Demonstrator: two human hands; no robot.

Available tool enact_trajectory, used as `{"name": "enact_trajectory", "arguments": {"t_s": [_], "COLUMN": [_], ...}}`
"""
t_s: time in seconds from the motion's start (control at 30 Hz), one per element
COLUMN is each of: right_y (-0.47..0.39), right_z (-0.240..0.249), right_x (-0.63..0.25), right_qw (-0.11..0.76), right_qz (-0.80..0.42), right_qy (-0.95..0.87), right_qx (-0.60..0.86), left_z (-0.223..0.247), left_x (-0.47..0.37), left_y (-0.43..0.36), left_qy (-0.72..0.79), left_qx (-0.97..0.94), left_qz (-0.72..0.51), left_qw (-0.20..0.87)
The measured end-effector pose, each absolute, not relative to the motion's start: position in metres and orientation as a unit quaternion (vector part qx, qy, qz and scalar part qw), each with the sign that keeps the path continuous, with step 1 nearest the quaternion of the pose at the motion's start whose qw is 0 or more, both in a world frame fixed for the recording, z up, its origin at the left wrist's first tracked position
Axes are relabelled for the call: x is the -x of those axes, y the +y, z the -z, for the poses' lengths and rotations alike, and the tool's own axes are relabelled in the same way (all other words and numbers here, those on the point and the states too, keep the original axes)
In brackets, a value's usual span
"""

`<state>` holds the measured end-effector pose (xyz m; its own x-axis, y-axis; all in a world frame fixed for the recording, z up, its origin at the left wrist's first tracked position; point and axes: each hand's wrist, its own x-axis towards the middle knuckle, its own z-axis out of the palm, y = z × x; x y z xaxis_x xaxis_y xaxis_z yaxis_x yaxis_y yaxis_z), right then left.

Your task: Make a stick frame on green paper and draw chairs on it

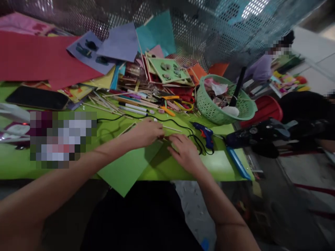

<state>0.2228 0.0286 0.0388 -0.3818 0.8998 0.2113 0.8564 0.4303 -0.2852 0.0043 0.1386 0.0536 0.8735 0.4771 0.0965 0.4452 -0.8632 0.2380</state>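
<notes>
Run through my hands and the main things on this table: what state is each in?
Left hand: fingers curled, contents unclear.
Right hand: fingers bent, grip unclear.
Green sheet: corner overhanging the table.
Glue gun: lying down, heat can't be told.
Green basket: upright, things inside.
Black slab: lying flat.

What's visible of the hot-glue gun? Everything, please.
The hot-glue gun has a blue body that looks like plastic, a dark nozzle and a red-orange trigger. It lies on its side on the green tabletop, right of the right hand, nozzle pointing left and away from the person. A black cord curves by its handle. Neither hand touches it; whether it's hot can't be told.
</notes>
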Motion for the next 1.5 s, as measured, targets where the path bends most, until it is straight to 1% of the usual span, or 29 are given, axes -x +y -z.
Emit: {"name": "enact_trajectory", "arguments": {"t_s": [0.07, 0.17, 0.27, 0.37, 0.47, 0.63, 0.77, 1.0, 1.17, 1.27, 1.33, 1.43, 1.5], "right_y": [0.031, 0.032, 0.030, 0.031, 0.033, 0.029, 0.020, 0.017, 0.022, 0.022, 0.022, 0.022, 0.021], "right_z": [-0.040, -0.039, -0.036, -0.031, -0.027, -0.024, -0.027, -0.036, -0.033, -0.030, -0.030, -0.030, -0.029], "right_x": [-0.223, -0.221, -0.220, -0.219, -0.218, -0.216, -0.218, -0.233, -0.239, -0.241, -0.242, -0.244, -0.245], "right_qw": [0.175, 0.188, 0.191, 0.180, 0.172, 0.180, 0.190, 0.196, 0.170, 0.146, 0.127, 0.105, 0.097], "right_qz": [-0.071, -0.088, -0.094, -0.090, -0.089, -0.092, -0.085, -0.049, -0.062, -0.056, -0.046, -0.040, -0.036], "right_qy": [-0.832, -0.834, -0.839, -0.852, -0.864, -0.867, -0.862, -0.830, -0.833, -0.835, -0.835, -0.834, -0.833], "right_qx": [0.521, 0.510, 0.501, 0.484, 0.465, 0.455, 0.463, 0.520, 0.523, 0.528, 0.534, 0.540, 0.544], "left_z": [-0.066, -0.086, -0.090, -0.072, -0.046, -0.015, -0.007, -0.007, -0.011, -0.014, -0.015, -0.016, -0.015], "left_x": [0.002, 0.029, 0.064, 0.088, 0.098, 0.099, 0.100, 0.103, 0.102, 0.100, 0.099, 0.099, 0.098], "left_y": [0.140, 0.126, 0.090, 0.043, 0.003, -0.032, -0.028, 0.014, 0.039, 0.046, 0.048, 0.051, 0.052], "left_qy": [0.251, 0.330, 0.408, 0.454, 0.482, 0.496, 0.478, 0.385, 0.323, 0.322, 0.337, 0.395, 0.431], "left_qx": [-0.954, -0.915, -0.876, -0.852, -0.849, -0.852, -0.865, -0.902, -0.918, -0.920, -0.917, -0.893, -0.876], "left_qz": [-0.128, -0.215, -0.244, -0.244, -0.193, -0.155, -0.135, -0.117, -0.097, -0.103, -0.130, -0.177, -0.187], "left_qw": [0.103, 0.083, 0.083, 0.093, 0.099, 0.064, 0.070, 0.158, 0.208, 0.196, 0.171, 0.121, 0.104]}}
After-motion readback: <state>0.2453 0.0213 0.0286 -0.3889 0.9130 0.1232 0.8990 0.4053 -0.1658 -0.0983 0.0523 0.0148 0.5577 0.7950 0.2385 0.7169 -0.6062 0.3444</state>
